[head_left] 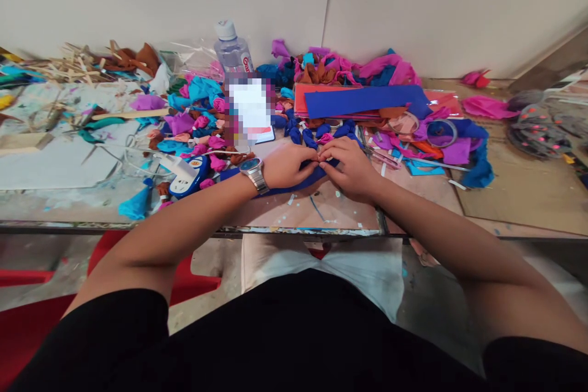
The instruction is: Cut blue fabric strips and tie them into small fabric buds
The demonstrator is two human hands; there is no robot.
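Observation:
Both hands meet at the front middle of the table over a dark blue crepe paper strip (298, 187). My left hand (290, 165), with a metal watch (255, 174) on its wrist, pinches the strip near its upper edge. Facing it, my right hand (351, 168) has its thumb and fingertips closed on the same paper. The fingers hide the exact spot they grip. Just beyond the hands lie several twisted blue paper pieces (294, 128) and a pink paper rosette (325, 138).
A bottle (232, 52) and a lit phone (252, 110) stand behind my hands. Left of them is a blue power socket (189, 179) with a charger and cable. Flat blue paper (367, 101) tops a stack. A tape roll (441, 133) lies right; wooden sticks (78, 64) are heaped left.

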